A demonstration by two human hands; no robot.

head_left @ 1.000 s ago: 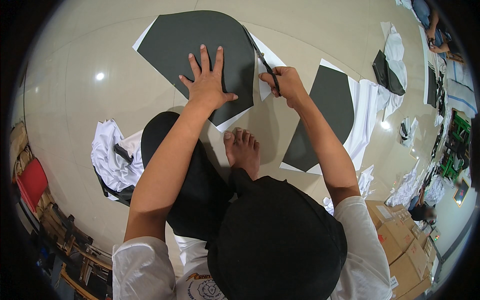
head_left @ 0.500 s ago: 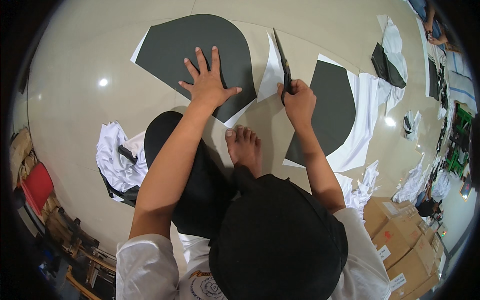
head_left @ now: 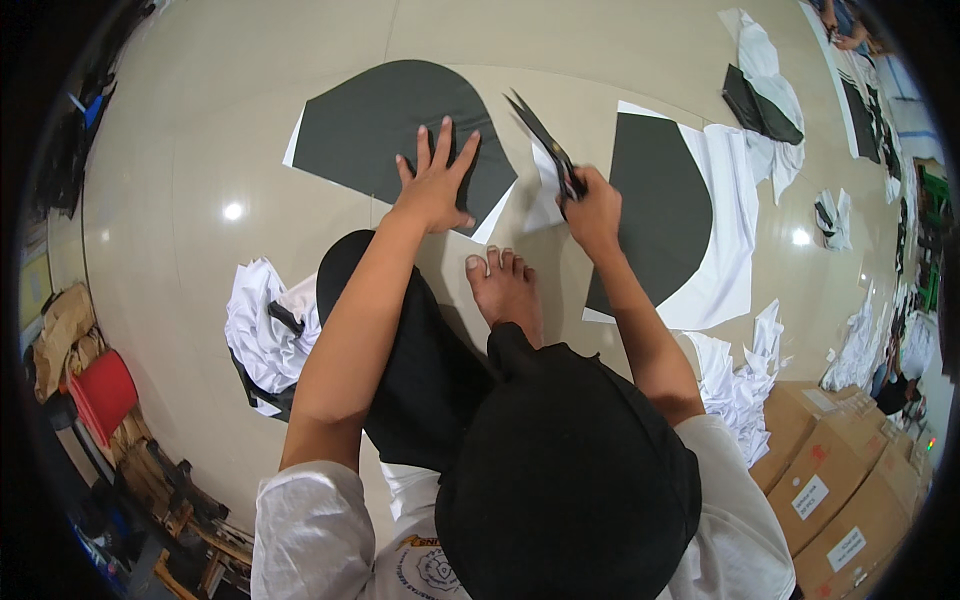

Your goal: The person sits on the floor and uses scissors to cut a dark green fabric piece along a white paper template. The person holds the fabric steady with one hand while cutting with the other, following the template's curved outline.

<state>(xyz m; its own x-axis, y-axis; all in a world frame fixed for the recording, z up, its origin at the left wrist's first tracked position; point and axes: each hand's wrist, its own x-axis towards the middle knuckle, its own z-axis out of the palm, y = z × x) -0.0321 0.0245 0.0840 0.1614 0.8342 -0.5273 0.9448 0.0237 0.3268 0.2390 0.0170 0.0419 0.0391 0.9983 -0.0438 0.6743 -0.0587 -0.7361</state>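
Note:
My left hand (head_left: 435,195) lies with fingers spread, pressing near the right side of a dark grey rounded pattern piece (head_left: 365,125) on the floor. White material peeks out from under its left corner and lower right edge. To the right, my right hand (head_left: 597,213) grips black scissors (head_left: 543,133). Their blades are slightly apart, pointing up and left above the floor. A white offcut (head_left: 543,205) lies beneath the scissors, partly covered. Right of that hand, a second dark grey piece (head_left: 655,200) rests on white cloth (head_left: 735,210).
My bare foot (head_left: 503,290) is planted just below the pieces. Bunched white cloth (head_left: 262,325) sits left of my knee, and more white scraps (head_left: 735,375) lie at right. Cardboard boxes (head_left: 825,490) stand at lower right. Another person's hands (head_left: 845,35) show at the top right.
The scissor blades have parted. My left hand has shifted toward the right side of the grey piece, which sits turned slightly clockwise. The whole view has shifted a little.

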